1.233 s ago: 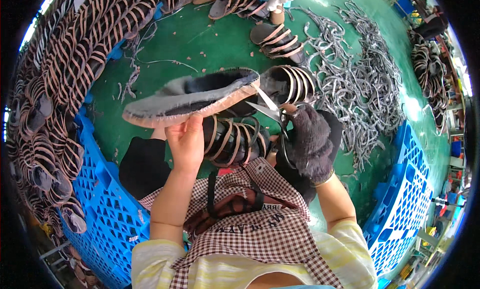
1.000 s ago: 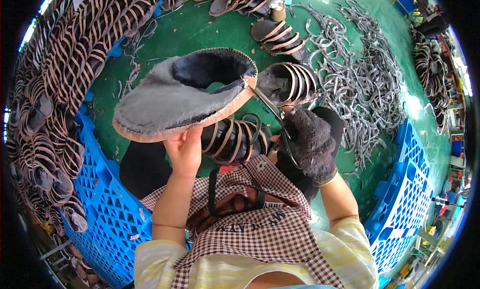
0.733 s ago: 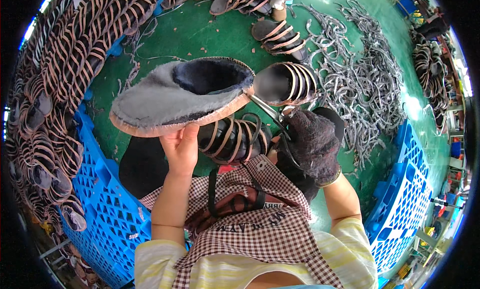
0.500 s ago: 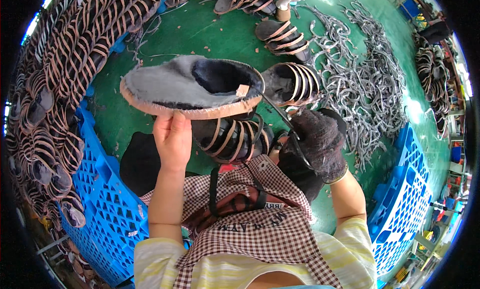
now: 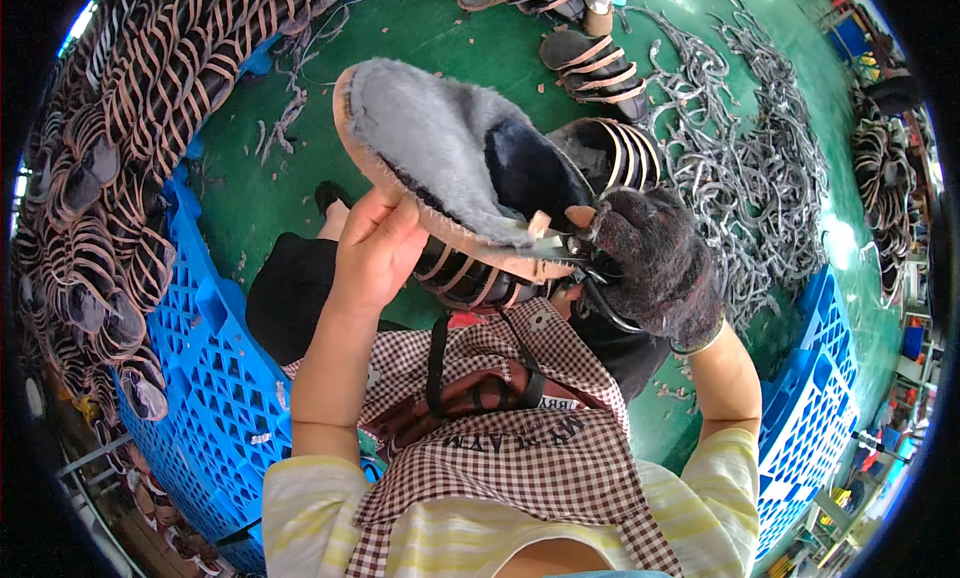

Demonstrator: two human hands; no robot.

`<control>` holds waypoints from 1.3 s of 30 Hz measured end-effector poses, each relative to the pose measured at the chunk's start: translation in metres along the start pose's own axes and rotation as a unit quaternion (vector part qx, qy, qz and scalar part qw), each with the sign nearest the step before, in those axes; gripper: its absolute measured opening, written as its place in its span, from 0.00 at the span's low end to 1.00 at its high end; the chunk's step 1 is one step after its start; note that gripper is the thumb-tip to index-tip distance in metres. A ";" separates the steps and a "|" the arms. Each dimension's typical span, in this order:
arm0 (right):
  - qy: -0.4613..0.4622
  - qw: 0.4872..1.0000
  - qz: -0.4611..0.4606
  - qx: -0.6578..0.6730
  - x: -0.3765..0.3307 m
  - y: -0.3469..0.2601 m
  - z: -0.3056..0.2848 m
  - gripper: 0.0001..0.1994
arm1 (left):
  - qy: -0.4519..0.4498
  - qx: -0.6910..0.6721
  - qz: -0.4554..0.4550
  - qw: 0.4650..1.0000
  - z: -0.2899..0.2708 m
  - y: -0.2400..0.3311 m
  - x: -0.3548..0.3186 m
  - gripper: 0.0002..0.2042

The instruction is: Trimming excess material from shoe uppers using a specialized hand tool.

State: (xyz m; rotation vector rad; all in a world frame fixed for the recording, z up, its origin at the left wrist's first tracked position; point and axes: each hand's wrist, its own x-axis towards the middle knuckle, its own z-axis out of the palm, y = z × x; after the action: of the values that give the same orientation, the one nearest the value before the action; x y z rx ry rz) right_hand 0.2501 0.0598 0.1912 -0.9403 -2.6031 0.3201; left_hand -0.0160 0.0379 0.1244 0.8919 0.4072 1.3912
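Note:
My bare left hand (image 5: 380, 246) grips a grey fuzzy shoe (image 5: 425, 128) by its side, fingers closed on the tan stitched edge. The shoe tilts, toe up and to the left, with its dark opening toward the right. In a dark knitted glove, my right hand (image 5: 660, 263) closes around the handles of scissors (image 5: 610, 303). Their metal blades meet the heel end of the shoe's edge, where a small tan tab (image 5: 540, 225) sticks up. How far the blades are apart is hard to see.
Strapped dark shoes (image 5: 600, 153) lie ahead on the green floor and in big piles (image 5: 120, 188) at left. Grey trimmed strips (image 5: 750, 168) heap at right. Blue plastic pallets (image 5: 215, 363) stand on both sides. Another person's foot (image 5: 598, 20) shows at the top.
The shoe has turned, its toe rising and its heel dropping to the right. My gloved right hand has come up closer, bringing the scissors from a slanted position to the heel edge.

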 end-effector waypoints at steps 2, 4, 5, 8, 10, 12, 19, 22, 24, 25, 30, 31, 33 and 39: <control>0.033 0.999 -0.019 0.009 -0.005 0.002 0.007 0.23 | -0.003 -0.013 -0.011 1.000 -0.003 0.001 0.001 0.13; 0.078 0.997 -0.018 0.012 -0.009 0.000 0.014 0.20 | -0.006 -0.025 -0.021 0.999 0.000 0.001 0.001 0.13; 0.077 0.997 -0.019 0.013 -0.008 -0.001 0.016 0.20 | 0.029 -0.001 -0.027 0.999 0.008 0.002 0.004 0.12; 0.106 0.994 0.013 -0.031 -0.001 -0.008 0.019 0.18 | 0.077 0.060 -0.062 0.993 -0.004 -0.007 -0.004 0.12; 0.074 0.996 0.038 -0.025 -0.007 -0.008 0.024 0.23 | 0.082 0.106 -0.071 0.988 -0.006 -0.010 -0.006 0.12; 0.028 0.997 0.072 -0.007 -0.010 -0.009 0.025 0.29 | 0.067 0.089 -0.071 0.991 0.001 -0.005 0.001 0.12; 0.081 0.994 0.065 -0.025 0.006 -0.012 0.021 0.29 | 0.044 0.265 -0.051 0.962 0.027 -0.011 0.008 0.09; 0.080 0.995 0.041 0.040 0.005 -0.005 0.029 0.29 | 0.063 0.256 -0.091 0.960 0.030 -0.005 0.008 0.10; 0.104 0.993 0.041 0.034 0.001 -0.003 0.036 0.28 | 0.055 0.263 -0.103 0.958 0.027 -0.004 0.008 0.10; 0.125 0.991 0.038 0.030 0.001 -0.002 0.037 0.27 | 0.028 0.301 -0.142 0.942 0.027 -0.003 0.008 0.10; 0.040 0.995 0.085 0.039 0.012 -0.013 0.027 0.26 | -0.056 0.440 -0.121 0.888 0.025 -0.015 0.007 0.11; -0.013 0.990 0.123 0.066 0.011 -0.014 0.026 0.25 | -0.054 0.420 -0.154 0.893 0.023 -0.014 0.006 0.13; -0.015 0.988 0.125 0.089 0.007 -0.012 0.035 0.24 | -0.051 0.398 -0.186 0.897 0.019 -0.011 0.006 0.14; 0.091 0.994 0.032 -0.060 0.003 -0.015 0.059 0.19 | 0.158 0.291 -0.226 0.916 -0.026 0.012 0.050 0.16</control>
State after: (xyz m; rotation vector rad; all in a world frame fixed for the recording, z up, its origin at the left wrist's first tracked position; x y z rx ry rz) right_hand 0.2162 0.0451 0.1427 -1.0427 -2.4523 0.0891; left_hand -0.0340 0.0922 0.1298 0.9613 1.2449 0.9840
